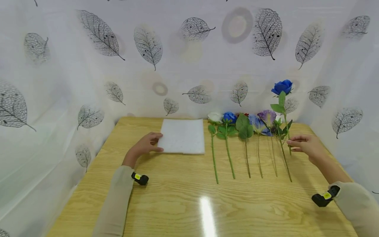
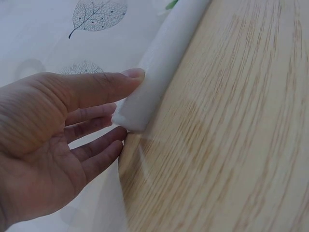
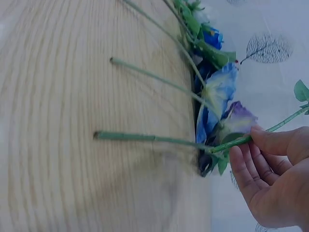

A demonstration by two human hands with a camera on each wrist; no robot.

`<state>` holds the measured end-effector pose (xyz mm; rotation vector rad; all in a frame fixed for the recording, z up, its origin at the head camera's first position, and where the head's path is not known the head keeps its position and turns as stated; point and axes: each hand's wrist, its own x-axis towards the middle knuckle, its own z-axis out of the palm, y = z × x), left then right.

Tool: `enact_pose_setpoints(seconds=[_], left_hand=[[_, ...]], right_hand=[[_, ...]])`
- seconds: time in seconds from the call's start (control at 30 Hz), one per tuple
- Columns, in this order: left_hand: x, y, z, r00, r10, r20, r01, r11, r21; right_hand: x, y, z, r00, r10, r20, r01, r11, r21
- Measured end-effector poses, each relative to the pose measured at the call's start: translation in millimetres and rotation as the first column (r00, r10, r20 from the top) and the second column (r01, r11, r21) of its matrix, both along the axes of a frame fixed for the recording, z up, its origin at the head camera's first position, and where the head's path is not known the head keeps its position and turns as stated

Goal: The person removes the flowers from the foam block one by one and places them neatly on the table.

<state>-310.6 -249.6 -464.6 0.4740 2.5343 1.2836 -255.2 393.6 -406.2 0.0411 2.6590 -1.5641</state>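
In the head view, a blue artificial rose [image 1: 282, 87] stands nearly upright at the right, its green stem pinched between the thumb and fingers of my right hand [image 1: 306, 146]. The right wrist view shows the lower end of that stem [image 3: 236, 141] sticking out past the fingertips. My left hand [image 1: 145, 144] is at the left edge of a flat white foam pad [image 1: 183, 136] lying on the table. Seen from the left wrist, the thumb touches the pad's front side [image 2: 154, 72], and the other fingers lie loosely against its end.
Several artificial flowers lie in a row right of the pad: a white one [image 1: 215, 117], a blue rose [image 1: 229, 117], a light-blue one [image 1: 257, 124] and a purple one [image 1: 267, 117]. Their stems point toward the front of the wooden table [image 1: 177, 191]. A leaf-patterned curtain [image 1: 177, 65] hangs behind.
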Motion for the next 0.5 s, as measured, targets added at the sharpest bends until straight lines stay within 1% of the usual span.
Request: enact_pose_setpoints(seconds=[0.13, 0.23, 0.4, 0.5], left_hand=[[-0.8, -0.4, -0.6, 1.0, -0.005, -0.005, 0.005, 1.0, -0.006], [-1.6, -0.3, -0.6, 1.0, -0.001, 0.003, 0.001, 1.0, 0.001], [-3.2, 0.3, -0.8, 1.0, -0.008, 0.004, 0.007, 1.0, 0.012], [-3.9, 0.5, -1.6, 1.0, -0.021, -0.01, 0.021, 1.0, 0.005]], right_hand=[[4.5, 14.6, -4.1, 0.997, -0.057, 0.05, 0.059, 0.997, -0.04], [7.6, 23.3, -6.8, 0.993, -0.086, 0.077, 0.091, 0.994, -0.066], [11.6, 35.5, -10.9, 0.989, -0.095, 0.112, 0.102, 0.993, -0.053], [13.1, 41.4, -11.8, 0.984, -0.092, 0.155, 0.099, 0.994, -0.041]])
